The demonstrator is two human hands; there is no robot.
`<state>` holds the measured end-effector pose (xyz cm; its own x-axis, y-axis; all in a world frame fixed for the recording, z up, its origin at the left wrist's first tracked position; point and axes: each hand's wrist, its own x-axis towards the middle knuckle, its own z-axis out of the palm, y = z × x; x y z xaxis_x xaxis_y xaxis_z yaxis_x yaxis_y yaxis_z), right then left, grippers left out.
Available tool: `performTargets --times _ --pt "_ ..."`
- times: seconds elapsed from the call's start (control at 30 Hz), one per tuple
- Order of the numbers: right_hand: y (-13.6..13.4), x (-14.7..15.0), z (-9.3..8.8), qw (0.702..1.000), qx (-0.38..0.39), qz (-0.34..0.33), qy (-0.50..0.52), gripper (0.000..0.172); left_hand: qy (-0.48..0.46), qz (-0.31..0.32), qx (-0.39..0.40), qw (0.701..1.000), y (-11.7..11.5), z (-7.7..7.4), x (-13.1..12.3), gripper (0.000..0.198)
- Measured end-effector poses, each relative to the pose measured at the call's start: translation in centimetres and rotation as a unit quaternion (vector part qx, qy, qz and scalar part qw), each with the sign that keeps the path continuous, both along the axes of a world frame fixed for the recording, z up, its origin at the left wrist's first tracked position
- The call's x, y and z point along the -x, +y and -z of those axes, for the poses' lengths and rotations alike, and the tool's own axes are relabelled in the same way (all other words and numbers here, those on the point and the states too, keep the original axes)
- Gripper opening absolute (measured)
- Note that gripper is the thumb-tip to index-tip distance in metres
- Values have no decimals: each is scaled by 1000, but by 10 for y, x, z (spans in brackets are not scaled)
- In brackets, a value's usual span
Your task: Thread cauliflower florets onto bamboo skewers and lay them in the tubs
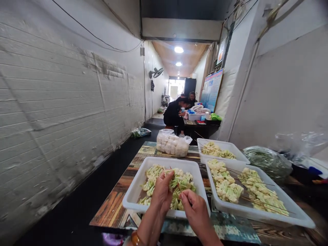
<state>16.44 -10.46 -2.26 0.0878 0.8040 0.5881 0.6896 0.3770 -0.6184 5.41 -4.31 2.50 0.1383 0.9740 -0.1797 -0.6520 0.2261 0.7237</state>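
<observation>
My left hand (161, 194) is closed around a cauliflower floret (176, 181) above a white tray (133, 191) of loose cauliflower pieces. My right hand (196, 209) is pinched on a thin skewer (180, 190) whose tip meets the floret. Both hands hover over the near edge of that tray. To the right, a second white tray (282, 212) holds skewered cauliflower (228, 186) laid in rows.
A third tray (238, 154) of cauliflower and a plastic bag of white pieces (172, 143) sit farther back on the patterned table (115, 205). Bagged greens (268, 161) lie at right. Other people (175, 114) sit at a far table. A white brick wall (64, 102) runs along the left.
</observation>
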Motion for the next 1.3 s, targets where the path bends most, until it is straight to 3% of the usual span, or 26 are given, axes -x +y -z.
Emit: performTargets --times 0.2,0.43,0.83,1.3 --pt "2 -3 1 1000 -2 -17 17 31 12 19 19 1000 5 -3 1 44" --pt "-1 -4 -2 999 17 -30 36 32 19 5 -18 1000 2 -7 -6 42" --pt "-7 -7 -2 999 10 -1 54 34 8 -14 -50 999 4 6 -18 37" --pt "-13 -14 -6 985 120 -53 111 38 8 -15 -74 997 -1 5 -14 35"
